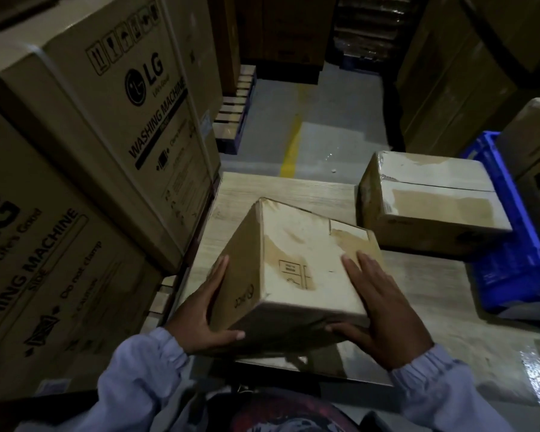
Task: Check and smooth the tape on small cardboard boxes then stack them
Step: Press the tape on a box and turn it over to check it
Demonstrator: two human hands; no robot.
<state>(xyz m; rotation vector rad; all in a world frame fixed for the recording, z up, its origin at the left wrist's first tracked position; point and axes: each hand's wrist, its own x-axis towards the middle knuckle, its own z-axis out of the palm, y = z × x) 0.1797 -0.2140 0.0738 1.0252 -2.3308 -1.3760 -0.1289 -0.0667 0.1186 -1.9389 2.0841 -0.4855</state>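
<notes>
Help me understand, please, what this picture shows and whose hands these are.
There is no machine here: one camera worn on a person's head looks down at their own two bare hands. The left hand presses flat against the side of a small brown cardboard box, which is tilted, and the right hand lies on its top. A second taped cardboard box sits farther back on the pale wooden table, beside a blue plastic crate. On the left stand large brown washing-machine cartons.
</notes>
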